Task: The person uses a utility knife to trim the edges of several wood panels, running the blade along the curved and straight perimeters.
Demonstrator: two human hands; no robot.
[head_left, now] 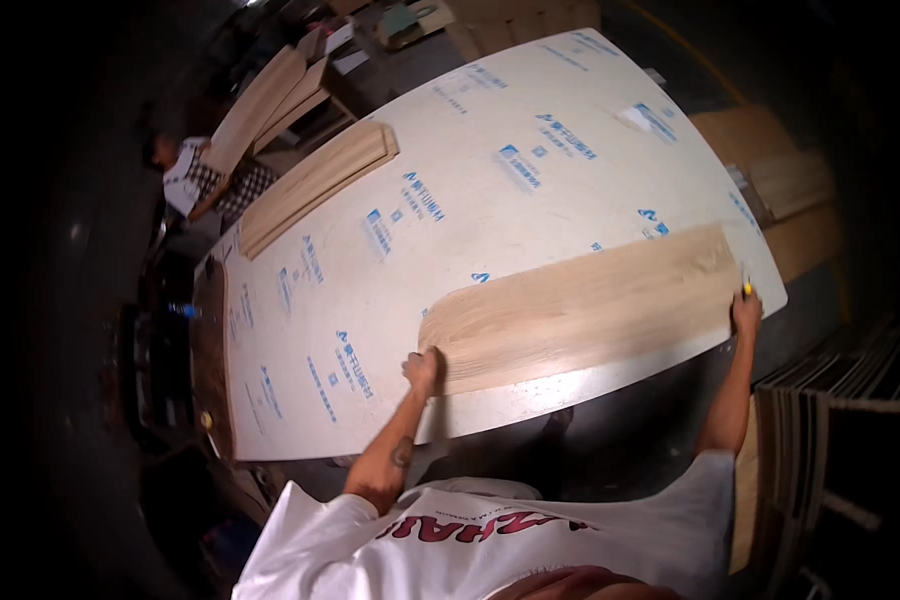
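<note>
A long wood-grain panel (580,310) with a rounded corner at its left end lies flat along the near side of a large white board (490,220) printed in blue. My left hand (423,372) is closed on the panel's left end, at its near corner. At the right end, my right hand (746,314) is closed around a small tool with a yellow part (747,289) and a thin tip pointing up. Its exact kind is too small to make out. That hand rests close against the panel's right edge.
Several wood-grain panels (320,185) are stacked at the board's far left edge. Beyond them, a person in a checked garment (220,188) is beside more panels (260,105). Brown sheets (770,165) lie past the right edge, and stacked boards (800,440) stand at my right.
</note>
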